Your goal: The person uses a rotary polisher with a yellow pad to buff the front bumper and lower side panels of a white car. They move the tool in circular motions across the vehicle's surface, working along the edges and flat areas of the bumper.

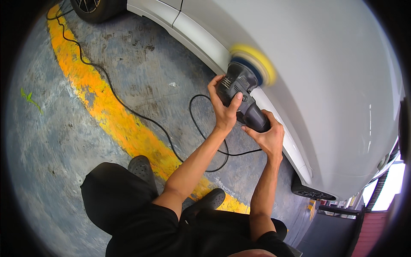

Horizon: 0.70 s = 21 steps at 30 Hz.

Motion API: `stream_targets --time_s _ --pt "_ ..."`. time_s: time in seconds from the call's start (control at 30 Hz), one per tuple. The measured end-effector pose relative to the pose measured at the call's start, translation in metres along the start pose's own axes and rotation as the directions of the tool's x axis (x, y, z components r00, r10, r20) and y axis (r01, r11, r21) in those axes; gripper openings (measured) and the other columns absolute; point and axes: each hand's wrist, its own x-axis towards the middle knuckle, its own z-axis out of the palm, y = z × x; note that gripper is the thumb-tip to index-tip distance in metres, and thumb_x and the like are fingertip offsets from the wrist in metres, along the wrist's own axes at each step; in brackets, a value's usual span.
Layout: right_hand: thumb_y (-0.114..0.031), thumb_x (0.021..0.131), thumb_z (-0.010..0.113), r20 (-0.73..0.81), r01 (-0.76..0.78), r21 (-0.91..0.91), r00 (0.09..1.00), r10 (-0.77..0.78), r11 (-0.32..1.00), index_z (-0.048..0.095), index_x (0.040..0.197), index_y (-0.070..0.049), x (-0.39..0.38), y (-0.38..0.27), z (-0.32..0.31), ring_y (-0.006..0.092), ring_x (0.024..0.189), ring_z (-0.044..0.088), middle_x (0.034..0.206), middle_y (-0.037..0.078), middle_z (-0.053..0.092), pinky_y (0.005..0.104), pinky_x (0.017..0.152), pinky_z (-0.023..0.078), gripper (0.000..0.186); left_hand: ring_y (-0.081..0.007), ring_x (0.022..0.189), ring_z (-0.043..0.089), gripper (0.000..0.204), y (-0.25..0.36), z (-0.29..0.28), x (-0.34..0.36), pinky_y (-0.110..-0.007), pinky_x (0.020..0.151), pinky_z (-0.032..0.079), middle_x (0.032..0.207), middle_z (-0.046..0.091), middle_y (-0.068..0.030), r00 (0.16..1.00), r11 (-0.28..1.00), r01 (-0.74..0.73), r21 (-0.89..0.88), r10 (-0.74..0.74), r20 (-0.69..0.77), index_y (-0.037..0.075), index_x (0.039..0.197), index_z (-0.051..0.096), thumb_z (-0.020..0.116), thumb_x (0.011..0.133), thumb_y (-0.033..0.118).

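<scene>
A black power polisher (239, 88) is held between my two hands against the lower side of a silver-grey car (317, 64). Its round yellow foam pad (262, 60) is smeared at the rim, as if spinning, and meets the door panel. My left hand (225, 107) wraps the polisher's head end, thumb across the top. Around the rear of its body closes my right hand (269, 135), thumb and fingers on either side. The palms and some fingertips are hidden by the tool.
A black power cord (113, 92) loops over the worn grey floor (141, 81) and crosses a chipped yellow line (124, 132). Car wheels show at the upper left (92, 8) and lower right (314, 192). My dark clogs (141, 169) stand by the line. A green scrap (30, 99) lies far left.
</scene>
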Motion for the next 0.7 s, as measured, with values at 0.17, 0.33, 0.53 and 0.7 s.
stream_targets --time_s 0.17,0.33,0.53,0.7 --pt "-0.041 0.061 0.100 -0.013 0.021 0.008 1.000 -0.021 1.000 0.073 0.115 0.000 0.008 -0.010 0.007 0.0335 0.087 0.080 0.096 0.021 0.079 0.0415 0.082 0.062 0.073 -0.0209 0.110 0.056 0.078 0.013 -0.003 0.016 -0.035 0.094 0.050 0.127 0.050 -0.0152 0.999 1.000 -0.028 -0.013 0.028 -0.028 0.001 0.146 0.040 0.075 0.091 0.044" --pt "-0.039 0.061 0.101 0.020 -0.012 0.009 1.000 0.012 1.000 0.072 0.118 0.002 0.019 -0.031 0.014 0.0326 0.091 0.079 0.098 0.020 0.079 0.0407 0.085 0.061 0.076 -0.0210 0.109 0.057 0.077 0.021 -0.013 0.035 -0.034 0.094 0.050 0.126 0.051 -0.0156 0.998 0.999 -0.046 -0.004 0.046 -0.038 0.000 0.144 0.041 0.075 0.091 0.044" --pt "-0.044 0.062 0.100 -0.020 0.045 0.026 0.999 -0.044 0.999 0.073 0.115 0.001 0.030 -0.045 0.025 0.0339 0.085 0.080 0.092 0.021 0.079 0.0410 0.080 0.062 0.075 -0.0221 0.110 0.058 0.077 0.030 -0.024 0.057 -0.036 0.093 0.052 0.127 0.050 -0.0173 0.999 0.999 -0.043 -0.028 0.042 -0.032 -0.002 0.143 0.041 0.077 0.091 0.042" --pt "-0.045 0.062 0.100 -0.021 0.056 0.027 0.998 -0.056 0.998 0.072 0.115 0.002 0.038 -0.063 0.032 0.0338 0.084 0.080 0.091 0.021 0.079 0.0407 0.079 0.062 0.076 -0.0214 0.107 0.060 0.074 0.038 -0.035 0.075 -0.035 0.090 0.053 0.126 0.052 -0.0175 0.997 0.997 -0.067 -0.028 0.066 -0.034 -0.003 0.141 0.042 0.077 0.091 0.039"
